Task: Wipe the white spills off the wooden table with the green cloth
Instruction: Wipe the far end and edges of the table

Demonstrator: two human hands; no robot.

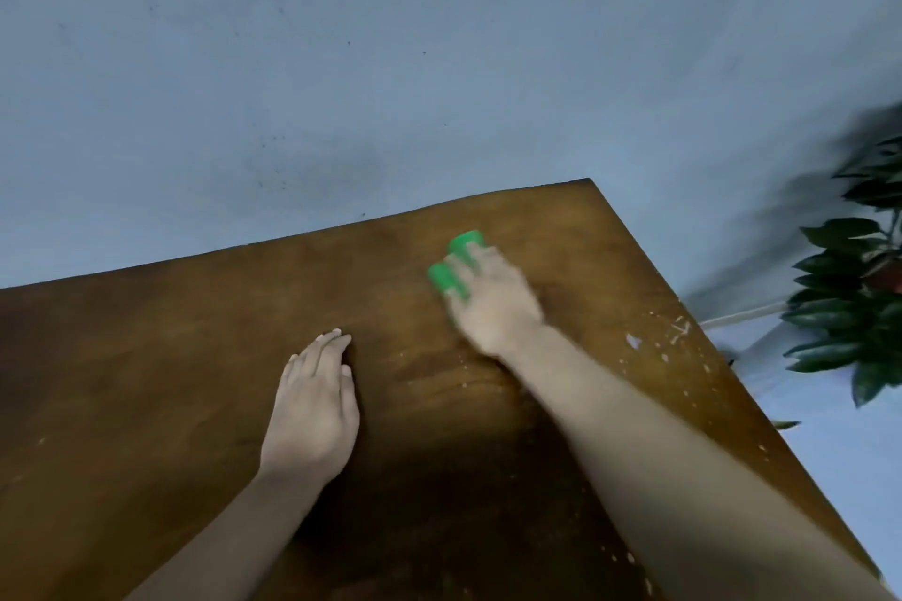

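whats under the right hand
A green cloth lies under the right hand on the wooden table, poking out at the front. The rest of it, and the table surface beneath, are covered by the hand.

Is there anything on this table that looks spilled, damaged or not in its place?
Yes: white flecks and a larger pale patch lie scattered along the right edge of the wooden table, standing out against the brown wood. The right hand holds the green cloth farther in, apart from them.

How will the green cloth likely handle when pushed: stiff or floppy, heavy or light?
Probably floppy: the green cloth bulges in lobes past the right hand. Likely light, being small enough for one hand. Should slide on the smooth table.
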